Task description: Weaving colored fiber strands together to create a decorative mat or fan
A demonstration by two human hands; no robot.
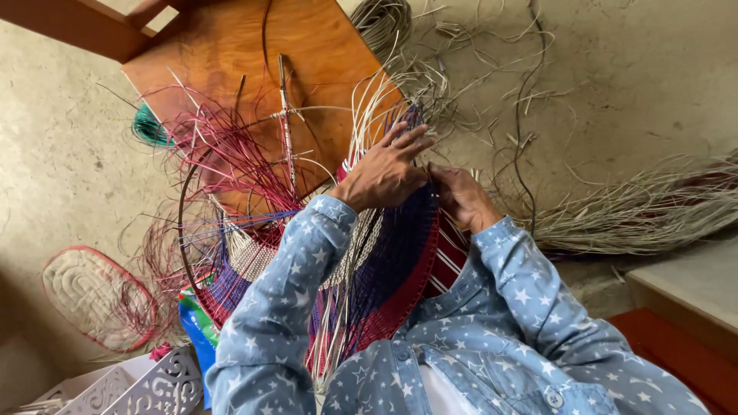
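Observation:
A large round woven basket piece in dark blue, red and white rests against my body, with loose red strands and pale strands fanning off its rim. My left hand lies on the blue weave near the upper rim, fingers spread and pressing on the strands. My right hand sits just beside it at the rim, fingers curled around strands of the weave. Both arms wear blue star-print sleeves.
A wooden stool top lies behind the weave. A bundle of pale fibre sprawls at right, a green coil at left, a small oval woven mat lower left, a white cut-out basket at the bottom.

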